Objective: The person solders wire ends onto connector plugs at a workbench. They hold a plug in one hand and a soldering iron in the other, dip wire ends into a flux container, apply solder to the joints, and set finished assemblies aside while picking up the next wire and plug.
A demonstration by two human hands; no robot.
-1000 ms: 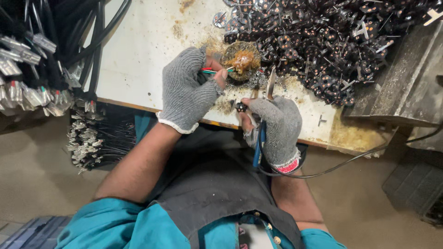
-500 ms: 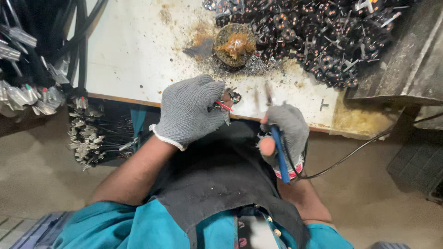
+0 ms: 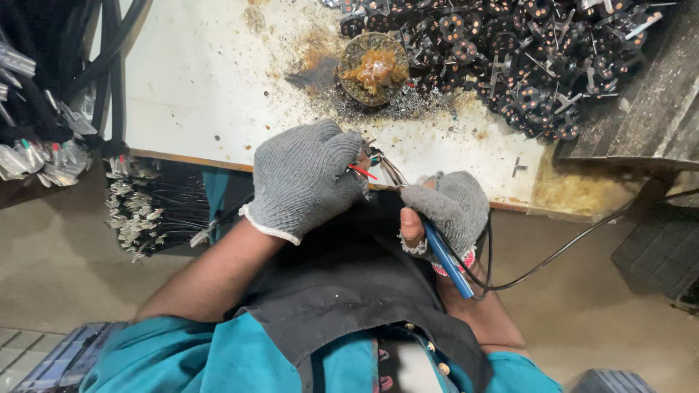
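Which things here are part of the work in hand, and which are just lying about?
In use:
- left hand gripping coloured wires
- right hand holding blue-handled soldering iron

Lying about:
- round tin of brown paste
- heap of dark round parts
- cable bundles
- white table

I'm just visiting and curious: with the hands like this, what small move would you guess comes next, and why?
Probably bringing the iron's tip onto the wire ends. The left hand pinches the coloured wires at the table edge, and the right hand holds the blue-handled soldering iron with its tip right beside them.
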